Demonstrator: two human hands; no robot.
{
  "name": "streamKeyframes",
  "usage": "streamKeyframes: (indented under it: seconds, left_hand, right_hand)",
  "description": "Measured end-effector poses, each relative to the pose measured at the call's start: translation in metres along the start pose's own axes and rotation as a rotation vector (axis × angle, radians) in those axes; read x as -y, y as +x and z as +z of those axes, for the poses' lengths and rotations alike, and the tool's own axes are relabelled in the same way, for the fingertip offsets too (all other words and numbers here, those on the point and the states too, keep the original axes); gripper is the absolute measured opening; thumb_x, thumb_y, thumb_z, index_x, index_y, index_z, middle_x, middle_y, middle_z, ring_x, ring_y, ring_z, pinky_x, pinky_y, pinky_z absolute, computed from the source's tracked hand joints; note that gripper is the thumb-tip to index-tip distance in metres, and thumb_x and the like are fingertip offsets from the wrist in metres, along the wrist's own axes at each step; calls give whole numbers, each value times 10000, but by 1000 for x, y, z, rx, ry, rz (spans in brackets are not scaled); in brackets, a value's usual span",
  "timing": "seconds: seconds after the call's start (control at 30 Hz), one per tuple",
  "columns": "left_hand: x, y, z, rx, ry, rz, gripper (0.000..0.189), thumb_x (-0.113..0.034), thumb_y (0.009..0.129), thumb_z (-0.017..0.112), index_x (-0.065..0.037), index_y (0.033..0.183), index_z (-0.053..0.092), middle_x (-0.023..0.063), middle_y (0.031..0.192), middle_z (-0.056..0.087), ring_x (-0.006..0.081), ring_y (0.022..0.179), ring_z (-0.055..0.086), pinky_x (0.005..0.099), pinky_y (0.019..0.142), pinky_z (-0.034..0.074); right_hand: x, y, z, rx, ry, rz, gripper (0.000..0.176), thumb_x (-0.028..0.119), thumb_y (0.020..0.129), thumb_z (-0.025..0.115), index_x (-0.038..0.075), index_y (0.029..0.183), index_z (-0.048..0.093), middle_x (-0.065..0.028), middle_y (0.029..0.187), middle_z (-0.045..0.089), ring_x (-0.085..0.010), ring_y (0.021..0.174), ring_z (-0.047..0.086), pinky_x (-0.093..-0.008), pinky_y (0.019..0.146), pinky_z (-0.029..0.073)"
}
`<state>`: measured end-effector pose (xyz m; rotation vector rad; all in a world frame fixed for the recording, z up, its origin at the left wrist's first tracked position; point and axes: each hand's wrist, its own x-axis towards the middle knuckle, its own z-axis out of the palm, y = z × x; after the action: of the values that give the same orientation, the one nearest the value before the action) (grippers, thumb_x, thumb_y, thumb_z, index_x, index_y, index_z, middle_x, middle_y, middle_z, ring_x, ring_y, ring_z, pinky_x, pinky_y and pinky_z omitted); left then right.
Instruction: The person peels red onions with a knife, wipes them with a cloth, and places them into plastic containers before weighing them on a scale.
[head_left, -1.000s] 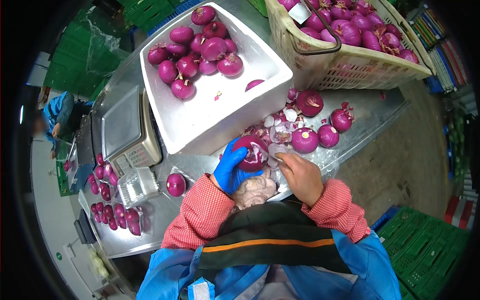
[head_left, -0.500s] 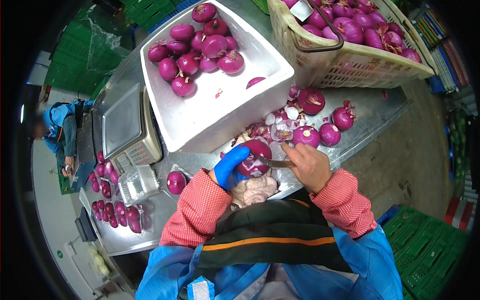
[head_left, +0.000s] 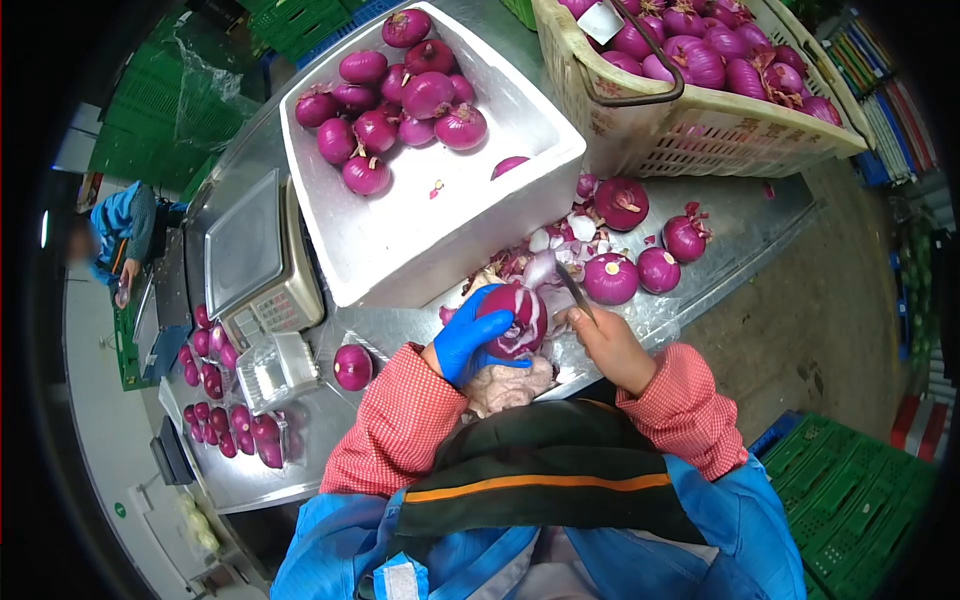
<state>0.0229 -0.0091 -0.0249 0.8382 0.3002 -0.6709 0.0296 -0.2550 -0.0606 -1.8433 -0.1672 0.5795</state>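
In a blue glove, my left hand [head_left: 465, 338] is wrapped round a red onion [head_left: 524, 318] whose side shows pale streaks. My bare right hand [head_left: 608, 345] grips a knife [head_left: 575, 292], its blade angled up and away from the onion. Loose onion peel [head_left: 540, 268] lies just beyond the blade, against the white foam box. A crumpled pale cloth [head_left: 508, 387] rests below the onion, close to my apron. Right of the knife, a whole red onion [head_left: 611, 278] sits on the metal table [head_left: 700, 290] with several others.
The white foam box [head_left: 400, 270] holds several red onions. A cream crate [head_left: 700, 140] full of onions stands at the back right. On the left are a scale [head_left: 262, 260], clear plastic trays [head_left: 275, 370] and packed onions. A co-worker [head_left: 125, 235] stands far left; green crates [head_left: 850, 500] sit lower right.
The knife has come off the onion and swung upward and away. The held onion has turned, showing more pale streaks. At far left, the co-worker's arm has shifted.
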Motion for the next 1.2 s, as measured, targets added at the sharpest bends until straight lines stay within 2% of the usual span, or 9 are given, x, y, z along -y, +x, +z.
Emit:
streamKeyframes:
  seconds: [0.1, 0.3, 0.5, 0.57, 0.8, 0.9, 1.03, 1.13, 1.2]
  left_hand:
    - [0, 3, -10, 3, -4, 41, 598, -201, 895, 701, -49, 1402, 424, 122, 1248, 601, 255, 1112, 633, 378, 754, 629]
    - [-6, 0, -8, -23, 58, 72, 580, -321, 921, 674, -44, 1387, 468, 117, 1251, 629, 236, 1126, 639, 369, 930, 557]
    - [-10, -4, -4, -45, 27, 29, 579, -371, 941, 641, -29, 1381, 486, 125, 1263, 634, 240, 1153, 629, 378, 988, 524]
    - [-10, -5, -1, -49, 49, 33, 575, -379, 946, 631, -22, 1375, 493, 125, 1256, 639, 241, 1161, 625, 384, 1010, 511]
    - [-1, 4, -13, -98, 301, 31, 559, -367, 918, 661, -52, 1361, 530, 65, 1197, 661, 157, 1032, 636, 287, 849, 518]
    - [-1, 6, -9, -99, 297, 66, 552, -359, 905, 675, -63, 1351, 540, 43, 1165, 667, 132, 997, 629, 258, 804, 507]
    - [-11, 4, -3, -155, 261, 30, 545, -335, 897, 691, -60, 1343, 540, 57, 1144, 669, 129, 1016, 625, 263, 812, 514]
    - [-1, 6, -12, -115, 299, 35, 544, -279, 889, 708, -58, 1350, 524, 78, 1157, 661, 146, 1045, 625, 278, 814, 531]
    - [10, 10, -11, -78, 313, 124, 583, -188, 879, 722, -61, 1387, 466, 110, 1222, 624, 216, 1091, 627, 345, 848, 570]
  right_hand:
    - [20, -12, -1, -283, -451, -308, 234, 235, 944, 605, 66, 1103, 634, -98, 783, 604, -276, 772, 654, -373, 655, 517]
    - [35, -18, -14, -295, -790, -560, 403, 178, 726, 771, 103, 1106, 663, -50, 864, 587, -222, 756, 627, -340, 628, 522]
    - [33, -14, -16, -321, -850, -644, 430, 181, 701, 779, 105, 1109, 667, -27, 808, 542, -189, 708, 589, -318, 597, 510]
    - [31, -12, -15, -335, -861, -633, 425, 182, 707, 773, 104, 1111, 667, -29, 810, 543, -192, 708, 588, -319, 597, 510]
    - [30, -11, -6, -397, -859, -539, 373, 143, 754, 716, 105, 1120, 659, -50, 816, 558, -223, 721, 606, -340, 612, 515]
    - [26, -10, 4, -348, -640, -471, 288, 184, 854, 648, 70, 1118, 640, -105, 833, 615, -300, 744, 632, -390, 648, 517]
    - [28, -10, 26, -127, -190, -115, 389, 338, 1024, 436, -8, 1086, 603, -200, 827, 650, -414, 765, 627, -479, 706, 485]
    - [0, 9, 31, 10, 134, 243, 408, 362, 1031, 433, 2, 1059, 624, -208, 814, 638, -398, 774, 630, -470, 700, 472]
    - [-6, 12, 23, -83, 43, 95, 435, 385, 1037, 428, 3, 1054, 635, -225, 820, 632, -381, 798, 632, -445, 714, 471]
